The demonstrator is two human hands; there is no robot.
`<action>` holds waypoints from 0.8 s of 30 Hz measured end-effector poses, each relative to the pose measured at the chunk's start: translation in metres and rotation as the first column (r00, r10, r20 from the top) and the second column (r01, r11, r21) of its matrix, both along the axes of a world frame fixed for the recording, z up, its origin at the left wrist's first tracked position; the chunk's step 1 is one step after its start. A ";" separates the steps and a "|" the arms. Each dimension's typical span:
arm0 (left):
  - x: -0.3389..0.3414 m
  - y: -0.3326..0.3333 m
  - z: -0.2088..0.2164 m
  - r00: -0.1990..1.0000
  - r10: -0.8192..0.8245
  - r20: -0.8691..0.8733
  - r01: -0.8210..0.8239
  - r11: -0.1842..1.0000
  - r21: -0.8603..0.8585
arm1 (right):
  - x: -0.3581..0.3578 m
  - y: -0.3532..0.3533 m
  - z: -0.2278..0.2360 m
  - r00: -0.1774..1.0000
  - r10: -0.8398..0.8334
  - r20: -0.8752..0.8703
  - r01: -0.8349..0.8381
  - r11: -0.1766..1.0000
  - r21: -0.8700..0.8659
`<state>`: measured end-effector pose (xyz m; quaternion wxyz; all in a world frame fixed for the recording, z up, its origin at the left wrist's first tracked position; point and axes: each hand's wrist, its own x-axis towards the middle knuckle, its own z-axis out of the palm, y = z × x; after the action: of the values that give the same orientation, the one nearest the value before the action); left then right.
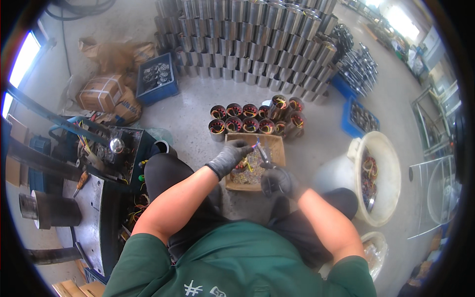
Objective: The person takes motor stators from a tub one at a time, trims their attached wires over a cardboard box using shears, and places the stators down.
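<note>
My left hand (231, 155), in a grey glove, pinches the ends of several thin coloured wires (256, 146). More yellow wire (247, 165) hangs below its fingers, and whatever it leads to is mostly hidden by the hand. Pliers (262, 153) are gripped in my gloved right hand (277, 181), their jaws pointing up and left close beside the wire ends. Both hands are over a shallow cardboard box (241, 186) with small scraps scattered on its bottom. Just beyond the box stand rows of metal cylinders (250, 125) with red and yellow wires inside.
Stacked shiny metal tubes (247, 44) form a wall ahead. A white bin (391, 198) holding wired parts stands right, and blue crates (157, 81) sit farther off. A metal bench machine (96, 218) with a screwdriver (81, 183) is at my left.
</note>
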<state>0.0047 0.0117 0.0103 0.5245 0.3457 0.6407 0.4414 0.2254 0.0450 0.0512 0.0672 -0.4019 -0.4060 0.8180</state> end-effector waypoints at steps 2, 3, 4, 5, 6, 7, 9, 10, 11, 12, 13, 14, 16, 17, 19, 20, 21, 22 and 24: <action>0.001 0.000 -0.006 0.999 -0.030 0.015 0.030 0.999 0.013 | -0.001 0.002 -0.003 1.000 0.014 -0.028 -0.014 1.000 0.021; 0.003 -0.001 -0.007 0.998 -0.055 0.012 0.055 0.998 -0.003 | 0.000 0.003 -0.006 0.999 0.025 -0.027 -0.023 0.999 0.049; 0.004 0.000 -0.007 0.997 -0.079 0.009 0.079 0.997 -0.020 | 0.000 0.005 -0.009 0.999 0.036 -0.025 -0.034 0.997 0.076; 0.006 0.000 -0.006 0.996 -0.085 0.010 0.085 0.996 -0.022 | 0.002 0.008 -0.016 0.999 0.029 -0.024 -0.027 0.997 0.075; 0.007 -0.001 -0.004 0.994 -0.103 0.022 0.103 0.995 -0.009 | 0.004 0.013 -0.024 0.999 0.045 -0.007 -0.044 0.996 0.082; 0.008 -0.001 -0.002 0.992 -0.120 0.035 0.120 0.993 0.005 | 0.008 0.016 -0.029 0.998 0.061 0.011 -0.062 0.994 0.090; 0.006 -0.001 -0.005 0.993 -0.111 0.025 0.111 0.994 0.018 | 0.010 0.020 -0.029 0.997 0.065 0.039 -0.068 0.995 0.076; 0.005 0.000 -0.006 0.995 -0.102 0.017 0.101 0.994 0.031 | 0.010 0.021 -0.030 0.995 0.069 0.068 -0.073 0.995 0.064; 0.005 0.000 -0.006 0.995 -0.103 0.017 0.102 0.994 0.031 | 0.010 0.019 -0.034 0.995 0.068 0.068 -0.072 0.995 0.064; 0.005 0.001 -0.005 0.996 -0.094 0.002 0.094 0.996 0.010 | 0.011 0.016 -0.040 0.998 -0.044 0.047 0.039 0.994 0.104; 0.005 0.002 -0.004 0.996 -0.085 -0.012 0.085 0.996 -0.012 | 0.011 0.015 -0.043 0.988 -0.154 0.022 0.149 0.979 0.141; 0.004 0.002 0.000 0.997 -0.082 -0.012 0.082 0.997 -0.013 | 0.009 0.013 -0.038 0.988 -0.151 0.023 0.146 0.979 0.140; 0.004 0.001 0.009 0.998 -0.059 -0.022 0.057 0.994 -0.095 | 0.004 0.009 -0.021 0.988 -0.151 -0.011 0.151 0.972 0.182; 0.004 0.002 0.006 0.998 -0.058 -0.022 0.056 0.994 -0.095 | 0.003 0.011 -0.022 0.989 -0.150 -0.011 0.150 0.972 0.181; 0.004 0.003 0.001 0.999 -0.024 -0.034 0.021 0.997 -0.073 | 0.003 0.017 -0.026 0.986 -0.161 0.038 0.154 0.978 0.143; 0.003 0.003 0.002 0.999 -0.023 -0.033 0.021 0.997 -0.075 | 0.004 0.016 -0.027 0.986 -0.161 0.039 0.154 0.978 0.141; 0.002 0.002 0.002 0.997 -0.038 -0.062 0.033 0.996 -0.078 | 0.005 0.014 -0.027 0.996 -0.029 0.088 -0.027 0.816 0.578; 0.002 0.002 0.002 0.994 -0.054 -0.092 0.046 0.996 -0.081 | 0.006 0.013 -0.028 0.980 0.065 0.190 -0.199 0.449 0.871; 0.001 0.003 -0.007 0.994 -0.064 -0.092 0.057 0.996 -0.073 | 0.002 0.015 -0.028 0.987 0.005 0.163 -0.115 0.730 0.674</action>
<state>0.0053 0.0145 0.0031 0.5185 0.3669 0.6692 0.3857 0.2278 0.0603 0.0229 0.1522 -0.3963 -0.6938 0.5817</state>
